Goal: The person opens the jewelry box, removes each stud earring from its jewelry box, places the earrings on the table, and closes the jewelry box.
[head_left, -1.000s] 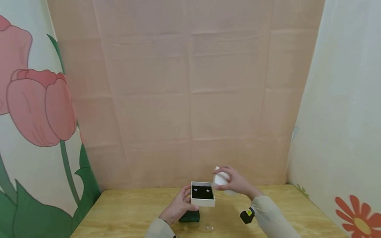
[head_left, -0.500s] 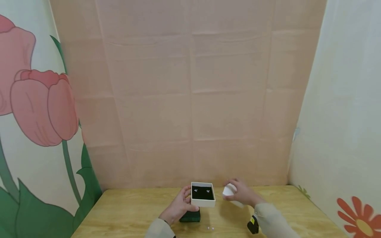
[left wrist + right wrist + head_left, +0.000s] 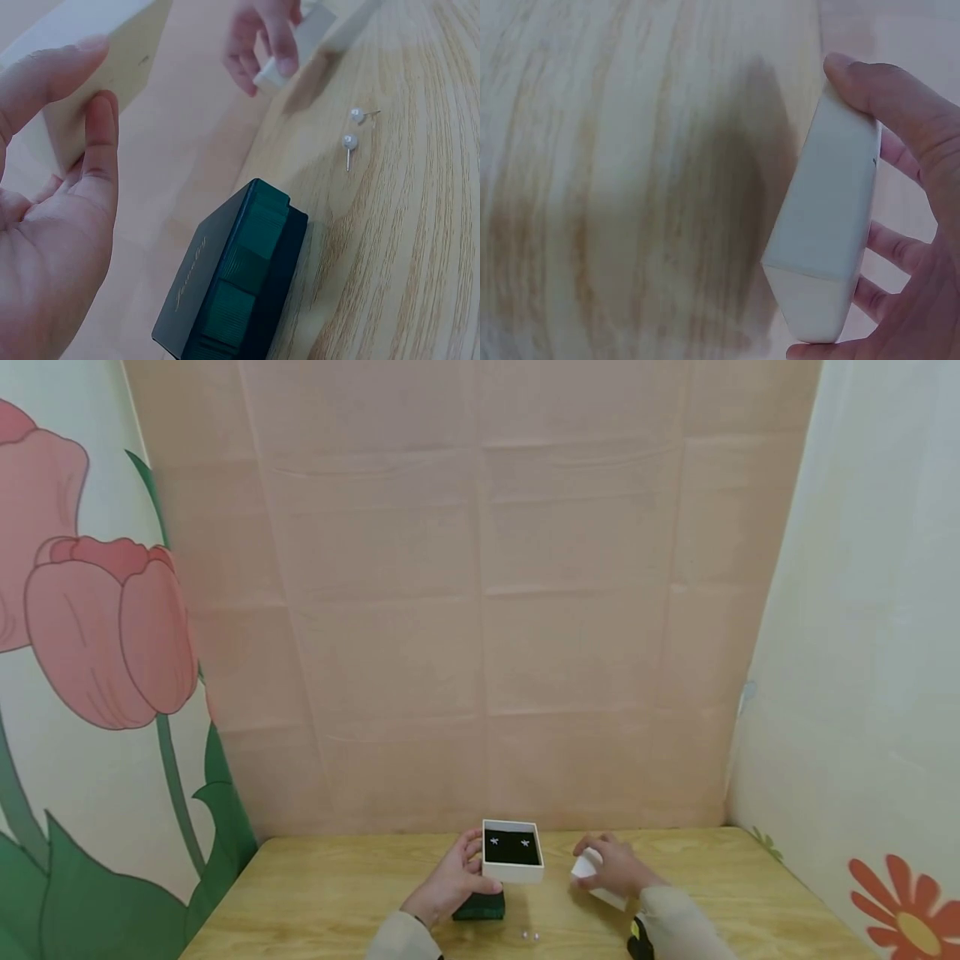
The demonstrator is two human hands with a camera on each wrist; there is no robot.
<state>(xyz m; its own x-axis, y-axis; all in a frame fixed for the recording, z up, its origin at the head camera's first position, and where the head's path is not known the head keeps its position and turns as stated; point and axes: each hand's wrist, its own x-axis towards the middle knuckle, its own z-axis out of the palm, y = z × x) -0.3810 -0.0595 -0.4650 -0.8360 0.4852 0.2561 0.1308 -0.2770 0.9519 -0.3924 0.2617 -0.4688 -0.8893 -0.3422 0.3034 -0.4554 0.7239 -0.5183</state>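
My left hand [image 3: 452, 881] grips a small white open-topped jewelry box [image 3: 513, 872] above the table. Inside it lies a black insert [image 3: 511, 852] bearing two small silvery star-like earrings. My right hand [image 3: 621, 869] holds the white box lid [image 3: 821, 199] by its edges, tilted low over the tabletop to the right; its shadow falls close beside it. Whether the lid touches the wood cannot be told. Below my left hand stands a dark green box [image 3: 240, 262] with a ribbed ribbon and gold lettering. Two pearl stud earrings [image 3: 349, 142] lie on the wood nearby.
The light wooden table [image 3: 337, 893] ends at a creased pinkish backdrop [image 3: 480, 635]. Side walls carry a painted tulip [image 3: 112, 635] on the left and a red flower [image 3: 911, 914] on the right. A black and yellow device [image 3: 639, 939] sits at my right wrist.
My right hand has carried the lid away from the box, rightward and down toward the tabletop. My left hand has stayed nearly still with the box.
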